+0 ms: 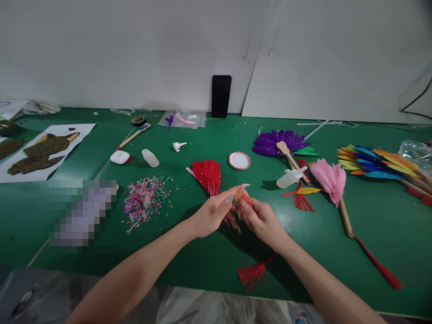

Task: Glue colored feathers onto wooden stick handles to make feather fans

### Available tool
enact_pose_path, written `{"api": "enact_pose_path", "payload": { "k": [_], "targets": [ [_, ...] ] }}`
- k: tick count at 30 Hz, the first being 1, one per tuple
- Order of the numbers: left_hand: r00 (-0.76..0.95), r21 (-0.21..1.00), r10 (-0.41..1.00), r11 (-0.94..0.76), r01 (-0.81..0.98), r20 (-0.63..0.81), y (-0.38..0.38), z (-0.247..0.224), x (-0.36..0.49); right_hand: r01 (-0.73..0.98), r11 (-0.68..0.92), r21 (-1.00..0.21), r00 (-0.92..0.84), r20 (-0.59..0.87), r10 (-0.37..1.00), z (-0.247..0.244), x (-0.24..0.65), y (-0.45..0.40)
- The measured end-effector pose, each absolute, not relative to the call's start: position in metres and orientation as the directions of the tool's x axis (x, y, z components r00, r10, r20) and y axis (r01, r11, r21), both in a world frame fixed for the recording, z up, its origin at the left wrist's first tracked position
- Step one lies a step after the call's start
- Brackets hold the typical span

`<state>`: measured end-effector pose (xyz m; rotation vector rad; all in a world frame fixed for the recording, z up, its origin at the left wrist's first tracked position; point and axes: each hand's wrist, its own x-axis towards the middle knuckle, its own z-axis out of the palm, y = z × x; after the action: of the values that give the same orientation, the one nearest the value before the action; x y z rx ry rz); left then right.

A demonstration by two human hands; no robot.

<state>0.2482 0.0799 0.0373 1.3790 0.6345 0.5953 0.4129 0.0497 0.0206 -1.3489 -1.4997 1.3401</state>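
Observation:
My right hand (265, 220) is closed in a pinch on a small orange-red piece (241, 197), whose kind I cannot make out. My left hand (216, 209) is beside it, fingers apart and forefinger stretched along the piece's far side. Just beyond the hands lies a bunch of red feathers (207, 175), its near end hidden behind my left hand. A red tassel (251, 273) lies below my right wrist. Near my right hand are a white glue bottle (290, 177) and a yellow feather with red threads (308, 191).
Loose pink and purple flakes (145, 200) lie left, with a small white bottle (150, 158) behind. A white lid (239, 160) sits beyond the hands. Purple (273, 143), pink (329, 177) and multicoloured feather fans (378, 162) lie right. A black phone (221, 96) leans on the wall.

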Motion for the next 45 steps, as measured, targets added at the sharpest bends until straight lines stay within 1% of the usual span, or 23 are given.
{"api": "enact_pose_path", "payload": {
  "k": [5,15,17,21,23,25,33,40,43,45],
  "targets": [
    [0.700,0.994,0.710,0.107,-0.012,-0.068,0.0792,0.0386,0.2483,0.221,-0.086,-0.972,-0.207,-0.133,0.969,0.0230,0.4116,0.0507],
    [0.711,0.997,0.700,0.063,0.040,-0.073,0.0779,0.0385,0.2479,0.172,-0.128,-0.977,-0.210,-0.164,0.964,0.0280,0.4097,0.0512],
    [0.711,0.997,0.700,0.066,0.028,-0.066,0.0780,0.0393,0.2478,0.140,-0.161,-0.977,-0.216,-0.188,0.958,0.0287,0.4097,0.0506],
    [0.708,0.996,0.703,0.083,0.014,-0.069,0.0787,0.0397,0.2476,0.051,-0.294,-0.954,-0.225,-0.298,0.928,0.0285,0.4115,0.0494],
    [0.708,0.995,0.702,0.096,0.013,-0.077,0.0791,0.0390,0.2477,0.029,-0.322,-0.946,-0.226,-0.320,0.920,0.0272,0.4126,0.0493],
    [0.705,0.994,0.704,0.106,0.011,-0.083,0.0795,0.0382,0.2479,0.038,-0.300,-0.953,-0.228,-0.301,0.926,0.0251,0.4132,0.0496],
    [0.713,0.996,0.697,0.083,0.027,-0.077,0.0784,0.0409,0.2478,0.168,-0.142,-0.975,-0.241,-0.181,0.954,0.0237,0.4129,0.0506],
    [0.704,0.998,0.707,0.026,0.064,-0.064,0.0777,0.0390,0.2465,0.178,-0.103,-0.979,-0.238,-0.144,0.960,0.0234,0.4121,0.0507],
    [0.714,0.998,0.697,0.041,0.057,-0.070,0.0775,0.0389,0.2466,0.185,-0.098,-0.978,-0.232,-0.140,0.963,0.0238,0.4127,0.0507],
    [0.721,0.997,0.690,0.072,0.021,-0.066,0.0772,0.0385,0.2472,0.193,-0.085,-0.977,-0.231,-0.130,0.964,0.0252,0.4127,0.0508]
  ]
}}
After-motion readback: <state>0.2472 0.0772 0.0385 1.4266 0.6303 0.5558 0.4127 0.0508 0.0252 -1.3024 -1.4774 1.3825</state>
